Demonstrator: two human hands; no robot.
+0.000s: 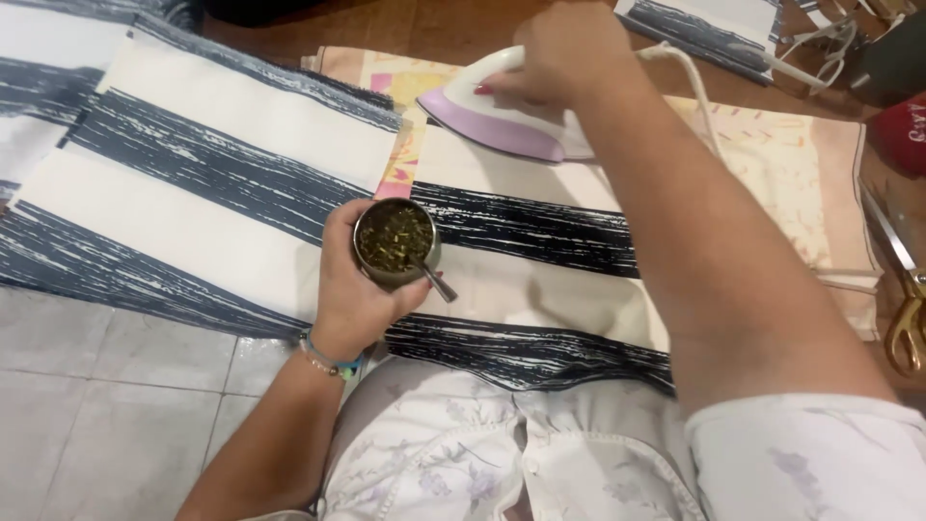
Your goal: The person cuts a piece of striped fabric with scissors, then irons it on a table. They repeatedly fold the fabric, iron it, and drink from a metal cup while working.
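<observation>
Fabric: striped cloth (540, 251), cream with dark bands, lies flat across the padded ironing surface (820, 183), its near edge against the person's body; it looks smooth where the iron has yet to reach, though creases are hard to judge.
Second panel: another striped piece (193, 183) is spread toward the surface's left edge, overhanging the tiled floor (106, 386).
Iron: white-and-lilac iron (502, 116) rests soleplate-down at the far edge of the cloth, its cord trailing right.
Right hand: right hand (569, 48) is closed over the iron's handle.
Left hand: left hand (352, 280) is wrapped around a metal cup (395, 241) of green herb with a metal straw, held over the cloth's near-left corner.
Scissors: gold-handled scissors (905, 289) lie at the right edge.
</observation>
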